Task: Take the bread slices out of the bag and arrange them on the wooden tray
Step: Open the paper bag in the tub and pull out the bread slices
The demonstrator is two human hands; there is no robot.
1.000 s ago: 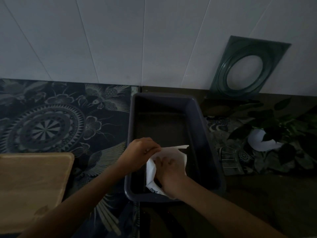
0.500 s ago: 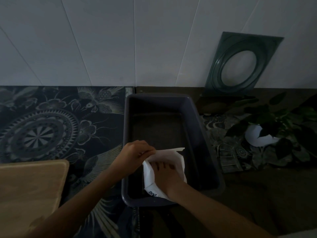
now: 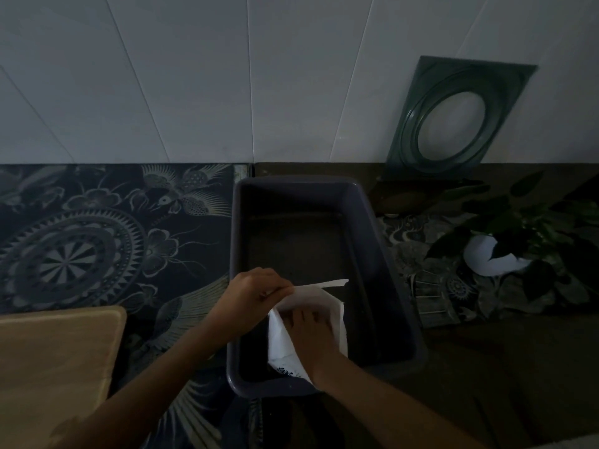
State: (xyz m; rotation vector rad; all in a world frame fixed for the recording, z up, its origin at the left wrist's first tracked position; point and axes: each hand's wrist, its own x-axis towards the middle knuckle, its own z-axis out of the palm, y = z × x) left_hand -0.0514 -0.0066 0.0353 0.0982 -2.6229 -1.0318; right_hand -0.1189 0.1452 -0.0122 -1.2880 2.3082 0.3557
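A white paper bag (image 3: 337, 315) stands in the near end of a dark plastic bin (image 3: 382, 254). My left hand (image 3: 252, 296) pinches the bag's left top edge and holds it open. My right hand (image 3: 311, 335) reaches down into the bag's mouth, and its fingertips are hidden inside. No bread slice shows; whatever the bag holds is out of sight. The wooden tray (image 3: 55, 361) lies bare at the lower left, apart from both hands.
A dark patterned cloth (image 3: 97, 241) covers the counter left of the bin. A potted plant with a white pot (image 3: 492, 257) sits to the right. A green square frame with a round hole (image 3: 453, 118) leans on the white wall behind.
The view has shifted slightly, so the tray sits lower left. My right hand has pushed a little deeper into the bag while my left keeps its hold on the edge.
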